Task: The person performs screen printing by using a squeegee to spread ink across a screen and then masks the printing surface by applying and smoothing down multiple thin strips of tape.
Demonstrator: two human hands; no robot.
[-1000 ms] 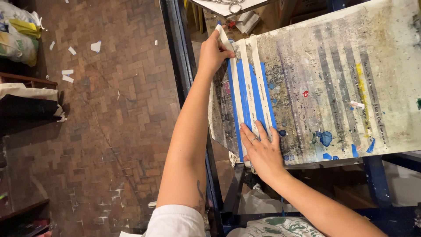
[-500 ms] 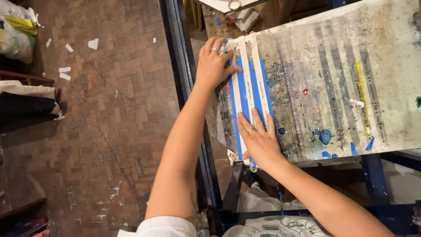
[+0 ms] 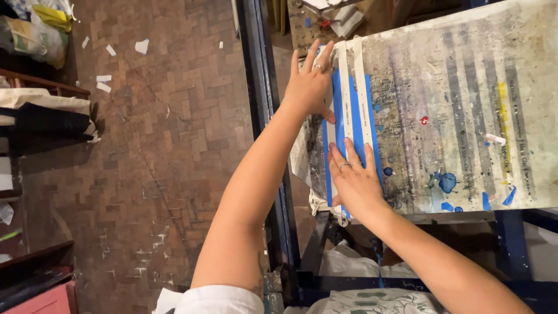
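Note:
A paint-stained printing board [image 3: 465, 93] lies on a dark blue metal frame [image 3: 261, 87]. Along its left side run long blue and white tape strips [image 3: 356, 110]. My left hand [image 3: 311, 84] lies flat on the far end of the strips, fingers spread, a ring on one finger. My right hand [image 3: 353, 181] presses flat on the near end of the strips, rings on two fingers. Neither hand grips anything.
Blue paint blobs [image 3: 446, 181] and a small red spot [image 3: 424, 120] mark the board. The brick floor [image 3: 163, 145] on the left carries scraps of white paper [image 3: 141, 46]. Bags [image 3: 35, 29] and dark shelves [image 3: 40, 116] stand at the far left. Cloth lies below the frame.
My left hand came down from lifting a white tape end at the far corner and now lies flat on the strips. My right hand stays pressed on the near end.

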